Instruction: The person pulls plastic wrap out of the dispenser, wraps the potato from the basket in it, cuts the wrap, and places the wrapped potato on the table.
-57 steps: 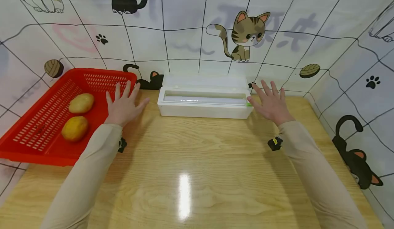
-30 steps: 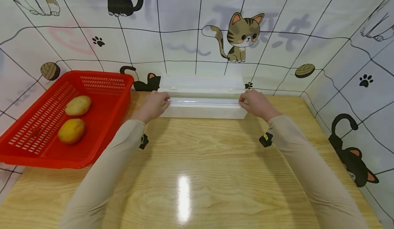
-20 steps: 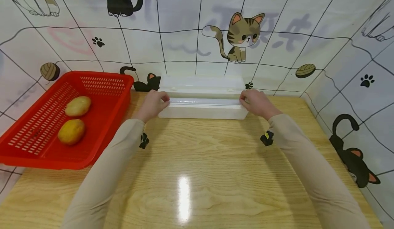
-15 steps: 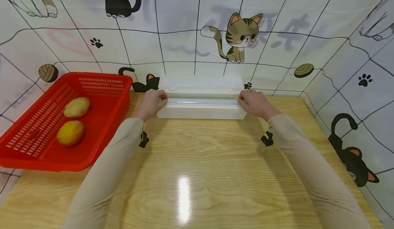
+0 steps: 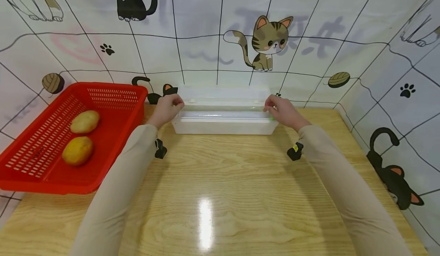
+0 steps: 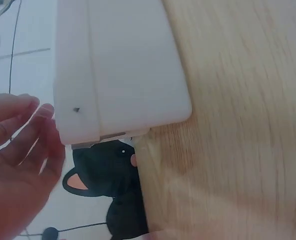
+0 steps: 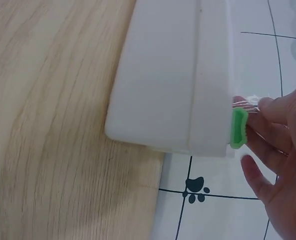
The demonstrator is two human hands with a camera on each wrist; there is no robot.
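Note:
A white cling film dispenser point(image 5: 225, 128) sits at the back of the table with its lid point(image 5: 223, 93) raised. The roll of cling film point(image 5: 223, 114) shows inside it. At the left end, my left hand point(image 5: 165, 110) pinches the film's edge, thumb against fingers, just above the box. My right hand point(image 5: 283, 111) pinches the other end of the film; in the right wrist view, wrinkled clear film point(image 7: 252, 103) lies between thumb and fingertips. Beside these fingers, a green slider piece point(image 7: 238, 128) projects from the box. In the left wrist view the film itself is hard to make out.
To the left stands a red plastic basket point(image 5: 113, 141) holding a potato point(image 5: 84, 121) and a yellow round fruit or vegetable point(image 5: 78, 151). Behind the dispenser rises a wall covering with cat drawings point(image 5: 199, 53). The wooden table point(image 5: 220, 179) extends in front.
Both hands have come from spread fingers beside the dispenser to pinching at its two ends. Since half a second ago, they have risen slightly, showing more of the roll and the green slider.

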